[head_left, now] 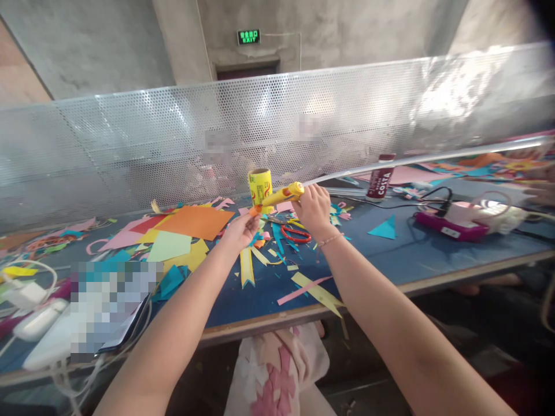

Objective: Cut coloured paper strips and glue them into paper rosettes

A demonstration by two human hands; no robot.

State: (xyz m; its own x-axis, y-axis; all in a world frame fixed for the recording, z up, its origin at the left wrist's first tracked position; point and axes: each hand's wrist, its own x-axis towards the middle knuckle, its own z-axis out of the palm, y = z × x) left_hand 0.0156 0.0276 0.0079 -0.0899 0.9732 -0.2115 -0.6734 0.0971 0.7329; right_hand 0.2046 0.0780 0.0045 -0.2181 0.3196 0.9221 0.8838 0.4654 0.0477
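Observation:
My right hand (pixel 315 207) is closed around the handle of a yellow hot glue gun (pixel 284 195), whose nozzle points left and down. My left hand (pixel 243 231) pinches a small orange piece (pixel 255 211), probably paper, right at the nozzle; whether the two touch, I cannot tell. Just behind them stands a yellow printed cylinder (pixel 260 184) with an open top. Red-handled scissors (pixel 296 234) lie below the right hand among colourful paper scraps (pixel 269 254). A yellow forked strip (pixel 247 268) lies in front of my left hand.
Coloured paper sheets (pixel 195 222) are piled left of centre. A perforated metal screen (pixel 173 144) runs along the back. At right are a Costa bottle (pixel 380 178), a purple power strip (pixel 451 226) with cables and another person's hand (pixel 541 185). Chargers (pixel 41 318) and cables lie left.

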